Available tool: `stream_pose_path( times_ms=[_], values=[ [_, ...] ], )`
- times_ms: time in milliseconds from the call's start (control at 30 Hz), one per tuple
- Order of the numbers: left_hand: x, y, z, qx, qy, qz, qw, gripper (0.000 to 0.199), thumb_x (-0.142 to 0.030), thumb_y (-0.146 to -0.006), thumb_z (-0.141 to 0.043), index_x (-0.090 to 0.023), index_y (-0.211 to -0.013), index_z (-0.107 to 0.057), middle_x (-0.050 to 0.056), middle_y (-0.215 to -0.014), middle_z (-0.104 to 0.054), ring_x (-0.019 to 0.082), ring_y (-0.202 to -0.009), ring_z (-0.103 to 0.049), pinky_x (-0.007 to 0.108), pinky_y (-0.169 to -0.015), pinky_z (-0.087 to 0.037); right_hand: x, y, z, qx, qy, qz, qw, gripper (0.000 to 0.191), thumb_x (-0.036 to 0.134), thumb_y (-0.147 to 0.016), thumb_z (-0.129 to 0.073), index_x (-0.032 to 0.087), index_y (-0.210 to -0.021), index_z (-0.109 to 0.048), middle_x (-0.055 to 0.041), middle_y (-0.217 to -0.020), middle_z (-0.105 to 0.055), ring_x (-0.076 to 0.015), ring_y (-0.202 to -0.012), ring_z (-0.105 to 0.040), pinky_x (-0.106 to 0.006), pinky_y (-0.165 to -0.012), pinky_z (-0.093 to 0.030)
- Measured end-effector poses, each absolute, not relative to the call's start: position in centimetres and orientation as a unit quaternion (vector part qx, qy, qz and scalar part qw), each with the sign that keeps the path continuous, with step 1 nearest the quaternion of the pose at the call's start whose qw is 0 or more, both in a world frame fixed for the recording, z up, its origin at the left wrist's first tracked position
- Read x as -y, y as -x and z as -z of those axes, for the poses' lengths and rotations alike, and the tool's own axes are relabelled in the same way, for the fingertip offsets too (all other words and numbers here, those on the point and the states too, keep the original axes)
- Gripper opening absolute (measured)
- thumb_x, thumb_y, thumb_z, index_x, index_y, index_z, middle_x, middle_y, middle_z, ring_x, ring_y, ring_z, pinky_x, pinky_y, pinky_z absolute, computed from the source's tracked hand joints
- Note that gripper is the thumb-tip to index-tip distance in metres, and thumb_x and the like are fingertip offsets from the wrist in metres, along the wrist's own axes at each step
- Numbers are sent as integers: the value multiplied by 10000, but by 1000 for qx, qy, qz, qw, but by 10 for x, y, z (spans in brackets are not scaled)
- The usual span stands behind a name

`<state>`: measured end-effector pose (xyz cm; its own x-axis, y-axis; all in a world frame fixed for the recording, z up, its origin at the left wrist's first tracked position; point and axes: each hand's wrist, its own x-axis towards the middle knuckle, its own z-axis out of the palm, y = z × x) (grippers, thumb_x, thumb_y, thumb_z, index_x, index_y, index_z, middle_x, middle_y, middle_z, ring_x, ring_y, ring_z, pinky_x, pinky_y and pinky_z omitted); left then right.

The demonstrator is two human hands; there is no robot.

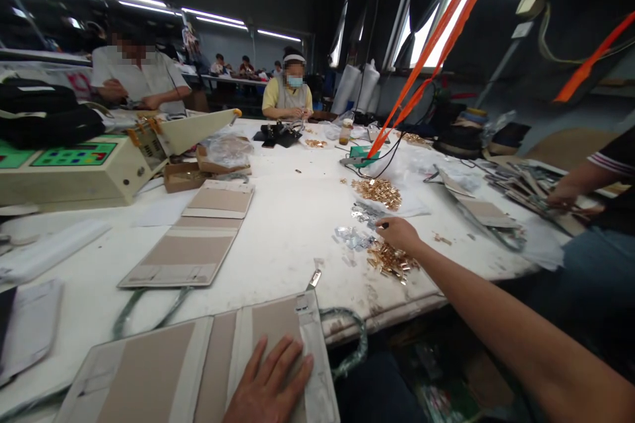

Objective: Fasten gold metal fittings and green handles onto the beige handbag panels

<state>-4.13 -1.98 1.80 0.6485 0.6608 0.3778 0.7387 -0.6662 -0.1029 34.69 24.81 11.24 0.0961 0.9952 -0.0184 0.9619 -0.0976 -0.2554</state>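
Note:
My left hand [272, 383] lies flat, fingers spread, on a beige bag panel [153, 363] at the table's near edge. A plastic-wrapped green handle [358, 347] loops from its right side. By the panel's top corner lies a small metal fitting [314, 278]. My right hand [401, 235] reaches over the small metal parts, its fingers bent together. A small dark spot shows at the fingertips; what they hold is unclear. Just below this hand is a pile of gold metal pieces [391, 260]. Silver metal plates [354, 238] are spread to its left.
A second bag panel [198, 231] lies beyond, near a cream machine [94, 175]. Another gold pile [380, 193] sits farther back. Orange strips [421, 79] hang over green-handled pliers [364, 156]. Co-workers sit across the table; another person's hand [563, 195] touches stacked panels at right.

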Motion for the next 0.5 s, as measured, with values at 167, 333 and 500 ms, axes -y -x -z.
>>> stream_pose_path(
  times_ms=[167,333,500],
  values=[
    [18,41,-12,383,904,156,114,697,-99,-857,-584,-309,-1516,-497,48,-1468,-612,252,-1435,-448,490,-1323,77,-285,-342,-101,651,753,-86,39,373,368,-850,-683,260,-1183,-809,-90,-1210,-771,-280,-1087,-705,-302,-783,-488],
    [19,39,2,392,895,191,91,757,-191,-836,-641,-319,-1550,-425,60,-1478,-597,288,-1432,-461,537,-1317,48,-295,-341,-97,642,763,-68,2,332,366,-852,-655,236,-1111,-818,-98,-1118,-788,-279,-1018,-723,-299,-732,-496],
    [38,23,-42,456,878,125,-72,921,-216,-670,-699,-276,-1548,-426,93,-1603,-468,336,-1501,-377,587,-1312,-38,-291,-336,-96,645,763,-17,-35,377,338,-873,-625,113,-1123,-795,-216,-1163,-750,-328,-1075,-708,-343,-820,-531]
  ],
)
